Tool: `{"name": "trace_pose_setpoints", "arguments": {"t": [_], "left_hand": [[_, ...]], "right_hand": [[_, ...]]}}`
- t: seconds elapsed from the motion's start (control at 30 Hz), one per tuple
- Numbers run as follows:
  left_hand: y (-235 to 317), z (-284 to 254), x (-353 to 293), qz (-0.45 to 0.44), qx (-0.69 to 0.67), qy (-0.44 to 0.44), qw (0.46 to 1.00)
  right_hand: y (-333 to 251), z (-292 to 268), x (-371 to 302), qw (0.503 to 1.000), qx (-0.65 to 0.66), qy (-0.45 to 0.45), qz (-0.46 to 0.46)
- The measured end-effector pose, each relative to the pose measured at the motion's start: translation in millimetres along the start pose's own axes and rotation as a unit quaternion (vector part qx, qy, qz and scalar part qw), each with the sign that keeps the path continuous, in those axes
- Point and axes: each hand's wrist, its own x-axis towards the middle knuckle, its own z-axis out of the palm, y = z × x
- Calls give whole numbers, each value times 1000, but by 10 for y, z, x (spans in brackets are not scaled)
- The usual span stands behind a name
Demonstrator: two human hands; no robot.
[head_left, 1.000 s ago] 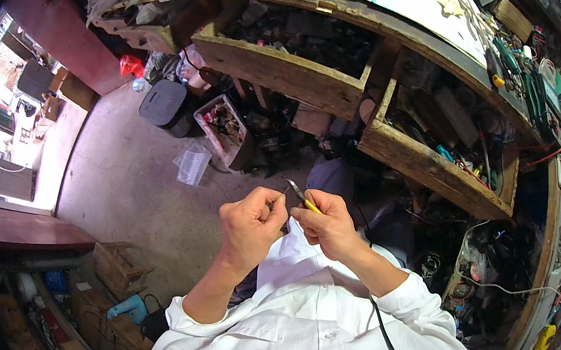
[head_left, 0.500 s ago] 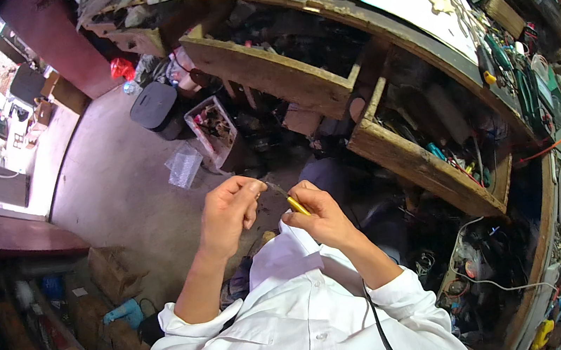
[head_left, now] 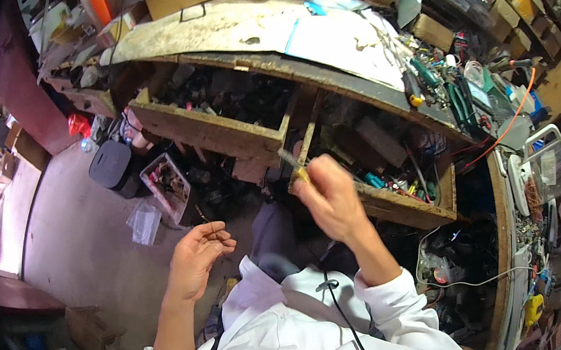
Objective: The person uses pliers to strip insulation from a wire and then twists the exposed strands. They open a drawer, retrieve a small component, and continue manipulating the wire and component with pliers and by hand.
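My right hand [head_left: 331, 193] is closed around a yellow-handled tool [head_left: 290, 159] with a narrow grey tip. The tip points up and to the left, in front of the open drawers; blur hides the tool's exact kind. Lower and to the left, my left hand [head_left: 199, 256] pinches a thin, dark, wire-like piece [head_left: 202, 214] between thumb and fingers. The two hands are well apart. A black cord [head_left: 339, 309] with a small loop hangs down the front of the white shirt.
Ahead stands a cluttered workbench [head_left: 205, 32] with an open left drawer [head_left: 210, 122] and an open right drawer [head_left: 405, 204]. Hand tools [head_left: 458, 95] crowd its right end. A litter-filled bin [head_left: 170, 189], a dark lidded bin [head_left: 111, 167] and clear plastic wrap [head_left: 145, 222] lie on the floor.
My hands have separated: the right rose toward the drawers with the yellow-handled tool, and the left dropped lower left. The view has shifted right, showing more of the benchtop.
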Motion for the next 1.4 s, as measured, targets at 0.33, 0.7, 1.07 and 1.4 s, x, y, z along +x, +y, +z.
{"name": "trace_pose_setpoints", "arguments": {"t": [0.33,0.7,1.07,1.4], "left_hand": [[299,234,25,0,40,-45,998],[499,205,55,21,81,-169,982],[382,327,-81,173,475,-40,862],[206,184,41,122,25,-35,992]], "right_hand": [[571,-909,1294,874,-475,100,26],[-544,230,369,933,82,-264,-231],[-452,426,46,966,37,-175,-186],[-433,491,-88,975,153,-117,-111]]}}
